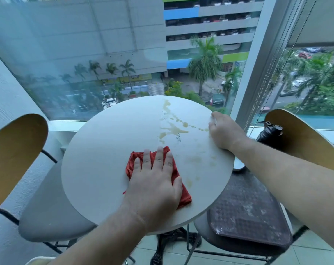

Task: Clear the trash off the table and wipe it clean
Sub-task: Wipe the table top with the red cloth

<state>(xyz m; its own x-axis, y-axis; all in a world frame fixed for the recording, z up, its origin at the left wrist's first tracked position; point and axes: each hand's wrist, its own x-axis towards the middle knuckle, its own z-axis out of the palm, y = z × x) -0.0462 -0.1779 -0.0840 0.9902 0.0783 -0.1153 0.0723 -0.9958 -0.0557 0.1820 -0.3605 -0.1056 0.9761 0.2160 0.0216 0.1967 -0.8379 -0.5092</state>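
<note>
A round white table (pixel 109 150) fills the middle of the view. My left hand (pixel 154 180) lies flat on a red cloth (pixel 183 194) near the table's front, fingers spread, pressing the cloth down. My right hand (pixel 222 131) grips the table's right edge, fingers curled over the rim. A yellowish liquid spill (pixel 173 129) streaks the far right part of the top, with fainter smears (pixel 194 160) between the cloth and my right hand. No loose trash shows on the table top.
A chair with a wooden back (pixel 15 157) and grey seat stands left. On the right chair (pixel 303 138) lie a brown tray (pixel 246 207) and a black bag (pixel 269 133). A window (pixel 105 54) with hanging blind cords (pixel 273 73) is right behind the table.
</note>
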